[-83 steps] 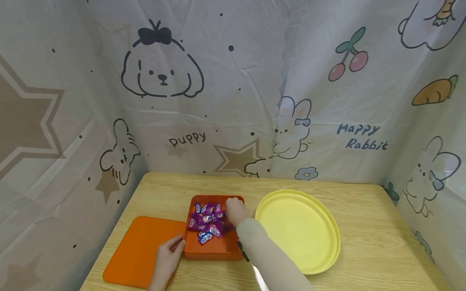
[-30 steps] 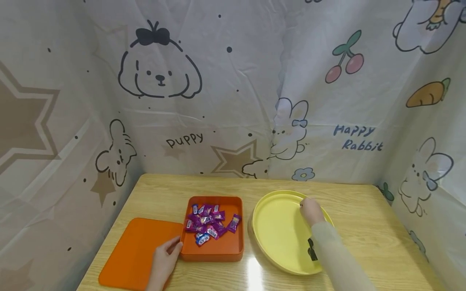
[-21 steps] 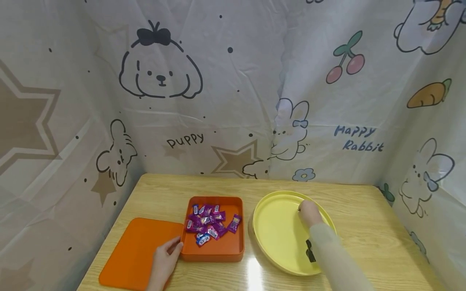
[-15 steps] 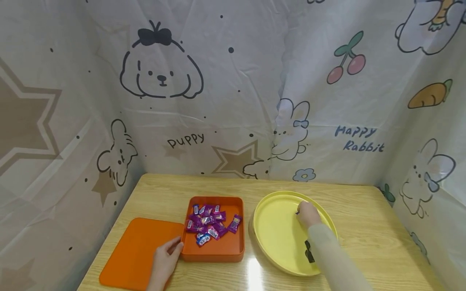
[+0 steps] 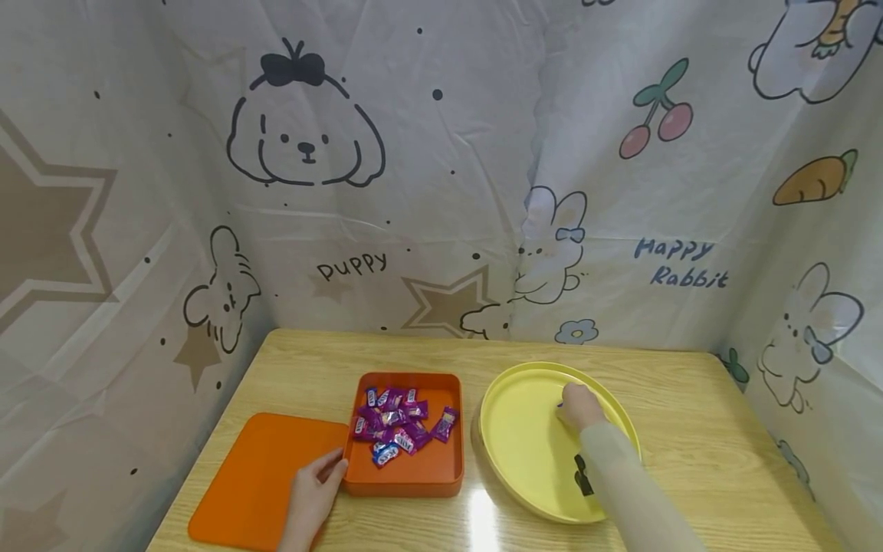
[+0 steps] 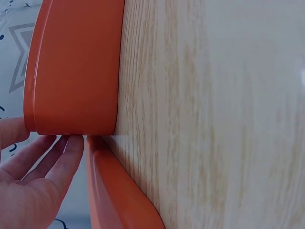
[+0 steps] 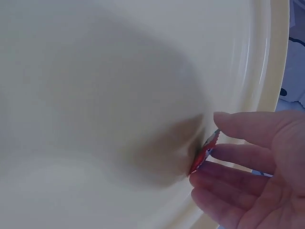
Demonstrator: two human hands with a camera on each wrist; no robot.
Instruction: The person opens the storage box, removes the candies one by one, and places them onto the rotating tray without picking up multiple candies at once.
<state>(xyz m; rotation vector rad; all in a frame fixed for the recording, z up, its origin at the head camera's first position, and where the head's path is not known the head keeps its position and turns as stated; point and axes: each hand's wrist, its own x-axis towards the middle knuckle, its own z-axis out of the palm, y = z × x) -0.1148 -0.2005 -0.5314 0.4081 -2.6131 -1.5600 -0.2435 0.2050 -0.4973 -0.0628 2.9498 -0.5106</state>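
My left hand [image 5: 315,491] rests its fingertips against the left outer wall of the orange box [image 5: 400,481]. In the left wrist view, those fingers [image 6: 68,160] are extended to the box wall. Several candies [image 5: 393,418] in purple and blue wrappers lie inside the box. Over the yellow plate [image 5: 527,460], near its right inner side, is my right hand [image 5: 583,408]. It pinches a small wrapped candy [image 7: 205,152], whose red wrapper shows between thumb and fingers in the right wrist view. From the head, only a small bit of that candy shows.
A flat orange lid [image 5: 251,483] lies left of the box, partly under the left forearm. All stand on a wooden table [image 5: 697,429]. A printed cloth [image 5: 441,169] hangs behind and at both sides.
My right hand has travelled from the box rightward to the plate with the candy, then shifted slightly left over it. My left hand has stayed at the box wall.
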